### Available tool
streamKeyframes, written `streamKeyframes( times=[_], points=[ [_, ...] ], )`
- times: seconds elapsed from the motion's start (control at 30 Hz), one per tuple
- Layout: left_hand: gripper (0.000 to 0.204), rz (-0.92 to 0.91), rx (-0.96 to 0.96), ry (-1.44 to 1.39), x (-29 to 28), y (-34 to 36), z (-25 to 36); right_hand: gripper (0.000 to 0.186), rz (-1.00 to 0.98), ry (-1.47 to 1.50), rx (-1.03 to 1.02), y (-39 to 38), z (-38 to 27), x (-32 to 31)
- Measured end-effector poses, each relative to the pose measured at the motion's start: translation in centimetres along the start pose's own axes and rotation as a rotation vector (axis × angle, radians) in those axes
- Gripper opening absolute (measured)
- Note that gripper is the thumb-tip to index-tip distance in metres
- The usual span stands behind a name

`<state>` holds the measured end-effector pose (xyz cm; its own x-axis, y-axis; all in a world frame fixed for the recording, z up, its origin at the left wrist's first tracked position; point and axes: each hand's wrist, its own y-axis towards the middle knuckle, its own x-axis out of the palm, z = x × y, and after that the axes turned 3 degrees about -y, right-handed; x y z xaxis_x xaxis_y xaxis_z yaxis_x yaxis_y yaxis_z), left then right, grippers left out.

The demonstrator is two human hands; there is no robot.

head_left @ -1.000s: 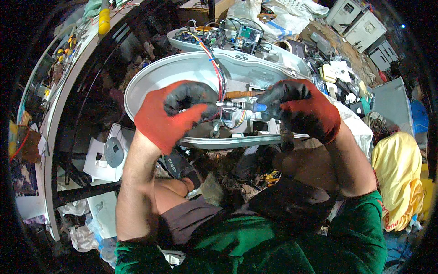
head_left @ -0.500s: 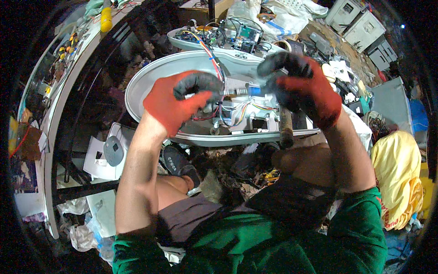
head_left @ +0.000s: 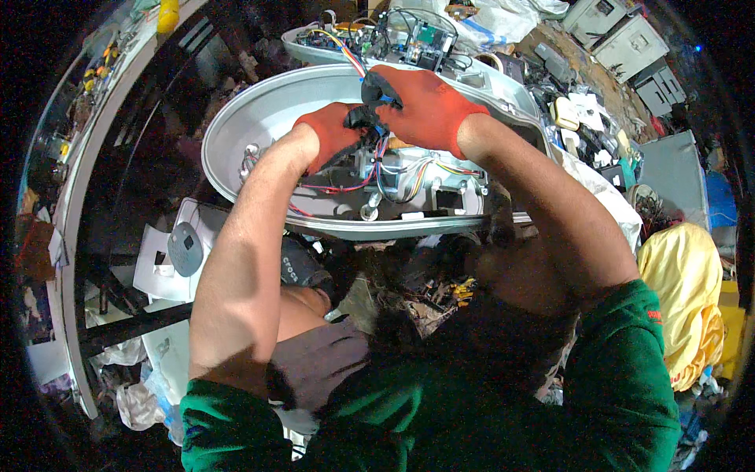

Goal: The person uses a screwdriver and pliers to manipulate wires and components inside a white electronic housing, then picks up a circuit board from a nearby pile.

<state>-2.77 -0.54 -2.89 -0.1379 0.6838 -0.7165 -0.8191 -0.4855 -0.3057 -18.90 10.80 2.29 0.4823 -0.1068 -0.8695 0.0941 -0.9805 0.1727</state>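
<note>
My left hand [head_left: 338,138] and my right hand [head_left: 425,110], in red gloves with black fingers, meet above a large grey plastic housing [head_left: 259,90]. Fingers of both are closed and bent together; a small blue bit shows between the right ones, but what they grip is mostly hidden. A bundle of coloured wires [head_left: 346,52] runs down from the far half of the device behind my fingers. Below the hands, more coloured wires [head_left: 425,175] and a white-grey inner frame [head_left: 452,197] lie in the housing.
Beyond the housing sits a second grey shell with circuit boards [head_left: 425,47]. A white-edged table [head_left: 75,236] curves along the left. Small scrap parts [head_left: 578,114] lie at the right, with a yellow bag [head_left: 680,291] nearer. A white panel with a grey oval [head_left: 186,250] lies at left.
My right hand has swung left to meet my left hand. The silvery rod with a blue part, earlier between them, is now mostly out of sight. The housing appears slightly higher in view.
</note>
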Motion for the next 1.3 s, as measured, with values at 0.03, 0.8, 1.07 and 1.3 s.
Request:
streamKeyframes(
  times=[0.03,0.8,1.07,1.3],
  points=[
    [0.032,-0.013,-0.003,-0.015,0.2,0.1,-0.1,0.037,-0.005,-0.01,-0.011,0.1,0.1,0.3],
    [0.034,-0.018,-0.061,-0.126,1.7,1.2,-0.6,0.047,-0.073,-0.082,0.031,-0.1,2.2,2.3],
    [0.033,-0.029,-0.191,0.091,1.8,1.8,-1.1,0.05,-0.234,-0.353,0.01,0.7,0.7,1.1],
    [0.043,0.05,-0.084,-0.011,2.2,1.1,-1.9,0.037,-0.356,-0.324,-0.051,1.4,-0.5,0.4]
  ],
)
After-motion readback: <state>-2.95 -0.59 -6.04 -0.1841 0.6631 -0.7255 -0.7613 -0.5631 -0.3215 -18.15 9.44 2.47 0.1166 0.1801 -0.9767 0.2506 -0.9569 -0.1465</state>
